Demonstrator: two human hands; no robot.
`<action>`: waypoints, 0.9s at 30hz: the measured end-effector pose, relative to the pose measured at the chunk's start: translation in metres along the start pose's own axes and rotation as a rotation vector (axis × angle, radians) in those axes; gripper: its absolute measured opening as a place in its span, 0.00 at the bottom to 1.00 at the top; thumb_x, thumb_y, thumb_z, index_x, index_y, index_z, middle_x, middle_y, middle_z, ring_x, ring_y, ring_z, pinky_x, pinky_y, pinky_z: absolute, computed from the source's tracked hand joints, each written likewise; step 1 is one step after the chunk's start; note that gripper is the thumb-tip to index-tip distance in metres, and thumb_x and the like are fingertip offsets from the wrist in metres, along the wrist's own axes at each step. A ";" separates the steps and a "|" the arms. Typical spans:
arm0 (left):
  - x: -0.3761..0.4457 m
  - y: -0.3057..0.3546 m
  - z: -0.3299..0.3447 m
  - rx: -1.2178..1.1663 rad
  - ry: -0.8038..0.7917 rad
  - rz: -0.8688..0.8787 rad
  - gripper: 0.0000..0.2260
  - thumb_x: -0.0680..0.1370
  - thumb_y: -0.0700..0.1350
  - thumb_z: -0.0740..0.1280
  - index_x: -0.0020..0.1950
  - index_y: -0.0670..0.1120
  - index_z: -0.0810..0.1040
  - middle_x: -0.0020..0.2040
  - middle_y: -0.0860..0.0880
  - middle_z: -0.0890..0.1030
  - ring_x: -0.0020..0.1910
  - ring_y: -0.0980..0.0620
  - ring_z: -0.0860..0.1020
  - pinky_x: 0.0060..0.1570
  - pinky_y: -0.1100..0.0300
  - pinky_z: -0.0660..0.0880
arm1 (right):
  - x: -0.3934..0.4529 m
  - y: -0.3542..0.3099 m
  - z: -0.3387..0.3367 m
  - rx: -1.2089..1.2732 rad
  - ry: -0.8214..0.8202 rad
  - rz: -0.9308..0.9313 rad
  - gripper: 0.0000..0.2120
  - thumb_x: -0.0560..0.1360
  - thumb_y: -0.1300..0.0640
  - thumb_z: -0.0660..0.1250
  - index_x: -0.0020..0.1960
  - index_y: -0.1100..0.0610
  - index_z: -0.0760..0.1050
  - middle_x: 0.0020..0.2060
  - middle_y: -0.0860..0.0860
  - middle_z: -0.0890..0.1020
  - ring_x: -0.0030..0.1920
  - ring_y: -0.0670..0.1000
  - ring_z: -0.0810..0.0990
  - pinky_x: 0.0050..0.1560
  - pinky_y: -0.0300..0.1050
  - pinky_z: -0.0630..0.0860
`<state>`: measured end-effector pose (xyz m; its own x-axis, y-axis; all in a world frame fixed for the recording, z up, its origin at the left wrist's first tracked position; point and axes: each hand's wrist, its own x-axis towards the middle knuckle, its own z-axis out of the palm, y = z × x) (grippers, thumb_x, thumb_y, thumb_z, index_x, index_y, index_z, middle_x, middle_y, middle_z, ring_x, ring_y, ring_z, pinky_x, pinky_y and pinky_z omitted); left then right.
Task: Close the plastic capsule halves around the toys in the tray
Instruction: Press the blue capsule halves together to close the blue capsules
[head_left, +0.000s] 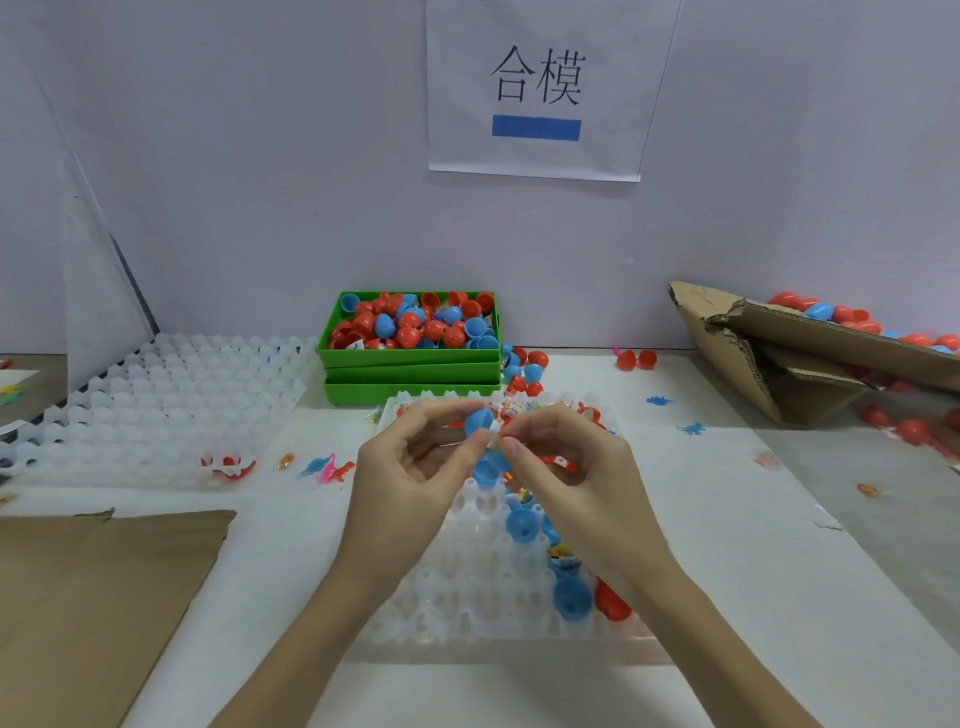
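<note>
While both my hands are up over the far half of the clear tray (483, 597), I've got a blue capsule half (477, 420) pinched in my left hand (415, 457), thumb and fingertips curled round it. Its rounded dome points left and a bit far, and its open rim faces right toward my other hand, so its long axis runs roughly left to right. My right hand (561, 457) is curled too, fingertips pinching a small whitish wrapped toy (496, 434) right at the mouth of that half. Honestly can't tell how far the toy is in, it's tiny and my fingers cover most of it.

Just below my fingers a second blue half (488, 470) sits in the tray. Nearer to me on the right side of the tray there are more blue halves (521, 526) with their open cups facing up, a few wrapped toys between them, and a red half (612, 603) at the near right edge.

Far side of the table: stacked green bins (410, 364), the top one full of red and blue halves. Another empty-looking white tray (156, 405) sits to the left, flat cardboard (93, 597) near left, a torn cardboard box (779, 353) far right with more halves spilling behind it. Little plastic dinosaurs (327, 467) are scattered on the white tabletop, and there's a paper sign (537, 88) on the wall.
</note>
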<state>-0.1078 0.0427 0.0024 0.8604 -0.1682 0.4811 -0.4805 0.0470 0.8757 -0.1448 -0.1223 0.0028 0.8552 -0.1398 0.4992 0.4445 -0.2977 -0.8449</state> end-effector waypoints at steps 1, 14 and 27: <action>0.000 0.001 0.000 0.003 -0.027 0.005 0.11 0.77 0.46 0.73 0.59 0.51 0.84 0.55 0.58 0.86 0.56 0.58 0.84 0.51 0.68 0.80 | 0.000 0.001 0.000 0.013 0.013 0.008 0.05 0.77 0.53 0.72 0.53 0.49 0.83 0.45 0.43 0.86 0.48 0.50 0.86 0.46 0.40 0.84; -0.002 0.000 0.002 -0.010 -0.056 0.030 0.11 0.77 0.43 0.74 0.59 0.51 0.84 0.57 0.55 0.86 0.58 0.54 0.85 0.52 0.64 0.81 | -0.004 -0.007 0.001 -0.096 0.072 -0.066 0.08 0.76 0.55 0.74 0.55 0.50 0.82 0.47 0.42 0.84 0.48 0.48 0.84 0.46 0.37 0.82; -0.003 0.002 0.000 0.052 -0.003 0.121 0.12 0.76 0.47 0.73 0.59 0.50 0.84 0.55 0.55 0.86 0.57 0.52 0.84 0.54 0.65 0.81 | -0.005 -0.008 0.004 -0.011 0.000 -0.020 0.08 0.78 0.55 0.73 0.55 0.47 0.80 0.48 0.42 0.84 0.51 0.49 0.84 0.48 0.41 0.83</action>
<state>-0.1115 0.0438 0.0025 0.7952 -0.1675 0.5827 -0.5888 0.0161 0.8081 -0.1512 -0.1158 0.0065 0.8459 -0.1337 0.5163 0.4587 -0.3113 -0.8323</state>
